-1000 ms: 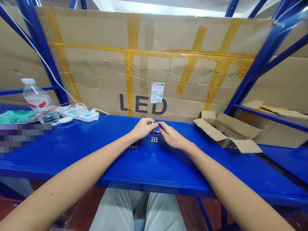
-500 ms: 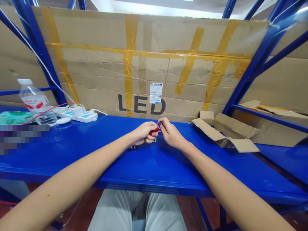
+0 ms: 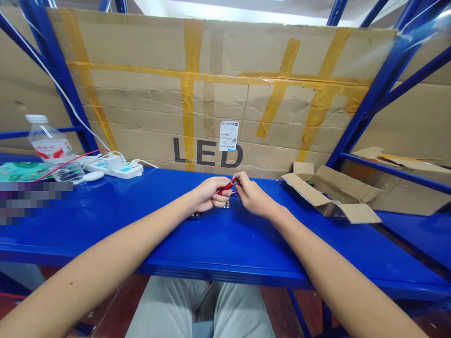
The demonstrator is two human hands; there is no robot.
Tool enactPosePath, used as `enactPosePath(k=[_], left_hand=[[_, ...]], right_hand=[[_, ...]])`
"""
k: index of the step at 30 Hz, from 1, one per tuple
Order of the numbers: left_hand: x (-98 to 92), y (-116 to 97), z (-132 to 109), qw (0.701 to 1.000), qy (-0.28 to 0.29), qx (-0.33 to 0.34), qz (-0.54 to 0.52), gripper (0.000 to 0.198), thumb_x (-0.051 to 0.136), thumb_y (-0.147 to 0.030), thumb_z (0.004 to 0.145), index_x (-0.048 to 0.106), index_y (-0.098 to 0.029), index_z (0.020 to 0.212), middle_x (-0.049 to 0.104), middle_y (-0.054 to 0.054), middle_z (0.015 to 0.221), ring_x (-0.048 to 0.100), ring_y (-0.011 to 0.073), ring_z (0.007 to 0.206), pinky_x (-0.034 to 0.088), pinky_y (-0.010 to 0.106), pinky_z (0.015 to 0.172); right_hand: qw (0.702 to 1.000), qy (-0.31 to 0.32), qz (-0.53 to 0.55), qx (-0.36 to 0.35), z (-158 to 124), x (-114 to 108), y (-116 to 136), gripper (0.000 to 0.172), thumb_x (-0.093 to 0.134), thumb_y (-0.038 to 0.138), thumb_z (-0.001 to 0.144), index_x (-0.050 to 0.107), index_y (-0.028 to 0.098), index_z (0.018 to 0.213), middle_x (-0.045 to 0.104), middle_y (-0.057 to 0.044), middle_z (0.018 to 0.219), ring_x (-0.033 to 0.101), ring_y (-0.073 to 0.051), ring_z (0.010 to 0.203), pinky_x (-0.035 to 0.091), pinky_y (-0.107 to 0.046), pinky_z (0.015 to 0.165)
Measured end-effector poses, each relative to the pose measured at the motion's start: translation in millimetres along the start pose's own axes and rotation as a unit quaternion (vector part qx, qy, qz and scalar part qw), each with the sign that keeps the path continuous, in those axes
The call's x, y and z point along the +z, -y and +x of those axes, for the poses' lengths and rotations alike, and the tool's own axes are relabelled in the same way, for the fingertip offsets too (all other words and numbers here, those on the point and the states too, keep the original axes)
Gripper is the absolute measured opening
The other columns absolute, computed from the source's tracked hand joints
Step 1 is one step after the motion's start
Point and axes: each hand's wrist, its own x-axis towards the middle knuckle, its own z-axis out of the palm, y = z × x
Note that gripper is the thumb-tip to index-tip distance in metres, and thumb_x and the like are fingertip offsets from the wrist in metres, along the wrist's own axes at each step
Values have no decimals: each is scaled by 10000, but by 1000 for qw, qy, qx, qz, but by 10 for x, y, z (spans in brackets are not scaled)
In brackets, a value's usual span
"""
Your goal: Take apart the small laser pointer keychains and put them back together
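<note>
My left hand is closed around a slim red tube, which slants up to the right. At the tube's upper end, the fingers of my right hand are pinched together on its tip; what exactly lies between them is too small to make out. Below the hands, several small silver round pieces lie in a cluster on the blue table. A few small dark metallic pieces sit partly hidden beside my left wrist. Something small, purple and red shows between the two hands.
An open cardboard box stands to the right. On the left are a clear plastic bottle, a white power strip with cables and a green packet. A large taped cardboard panel and blue posts close off the back.
My left fingers have shifted a little on the red tube, so more of it shows. Both hands stay in nearly the same place.
</note>
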Motion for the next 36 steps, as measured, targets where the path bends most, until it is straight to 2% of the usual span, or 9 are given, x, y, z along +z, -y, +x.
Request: enactPosePath(k=[4, 10, 16, 19, 23, 25, 27, 31, 36], left_hand=[[-31, -49, -13, 998, -27, 30, 40, 85, 530, -196, 885, 513, -148, 819, 513, -14, 648, 294, 6, 374, 166, 152, 360], [-105, -81, -2, 971, -162, 70, 163, 33, 595, -147, 834, 563, -156, 835, 630, 36, 696, 456, 56, 410, 214, 194, 363], [-64, -9, 11, 929, -200, 125, 284, 291, 568, -344, 907, 534, -162, 683, 641, 14, 604, 425, 51, 367, 268, 215, 403], [-47, 49, 13, 890, -209, 166, 368, 349, 569, -433, 893, 567, -166, 669, 646, 5, 565, 434, 76, 393, 313, 231, 449], [-57, 81, 4, 809, -231, 229, 489, 445, 562, -511, 877, 604, -169, 596, 636, 14, 522, 533, 130, 516, 376, 254, 562], [-83, 76, 20, 797, -236, 237, 503, 487, 536, -536, 886, 613, -168, 577, 641, 28, 536, 555, 146, 546, 389, 267, 586], [-125, 60, 58, 826, -251, 232, 449, 507, 492, -571, 901, 664, -156, 665, 677, 55, 616, 577, 159, 570, 412, 278, 590], [-213, 1, 137, 928, -254, 200, 186, 596, 312, -561, 974, 697, -112, 901, 735, 145, 882, 666, 194, 714, 501, 309, 673], [-232, -52, 124, 961, -202, 191, 11, 646, 234, -522, 996, 696, -73, 956, 721, 206, 1045, 690, 253, 953, 514, 370, 890]], right_hand=[[999, 8, -3, 31, 17, -36, -53, 179, 354, 238, 961, 435, 200, 1116, 636, -82, 936, 577, -193, 798, 417, -318, 728], [995, -8, -22, 93, 22, -70, -190, 193, 429, 220, 921, 529, 190, 1084, 651, -46, 806, 586, -190, 745, 422, -307, 712], [998, -3, -2, 62, 18, 19, -102, 236, 573, 290, 874, 613, 185, 1081, 698, -63, 931, 613, -181, 803, 447, -299, 727], [1000, -1, 15, 25, 27, 68, -16, 168, 556, 257, 887, 658, 179, 995, 713, -66, 966, 621, -175, 826, 445, -295, 750], [999, -4, 33, 18, 36, 77, 27, 186, 501, 237, 916, 668, 165, 953, 722, -67, 938, 623, -171, 811, 435, -287, 748], [999, -11, 36, 26, 36, 63, 29, 200, 484, 244, 923, 664, 160, 942, 719, -64, 916, 618, -166, 793, 425, -278, 728], [998, -21, 25, 50, 37, 46, 24, 217, 470, 258, 921, 661, 154, 908, 704, -51, 834, 593, -158, 722, 403, -267, 669], [993, -62, 5, 99, 44, 10, -6, 229, 464, 256, 890, 661, 151, 842, 661, -30, 708, 555, -153, 648, 365, -258, 603], [989, -92, 3, 113, 54, -41, -32, 225, 470, 241, 850, 667, 153, 785, 655, -28, 677, 566, -158, 657, 363, -254, 601]])
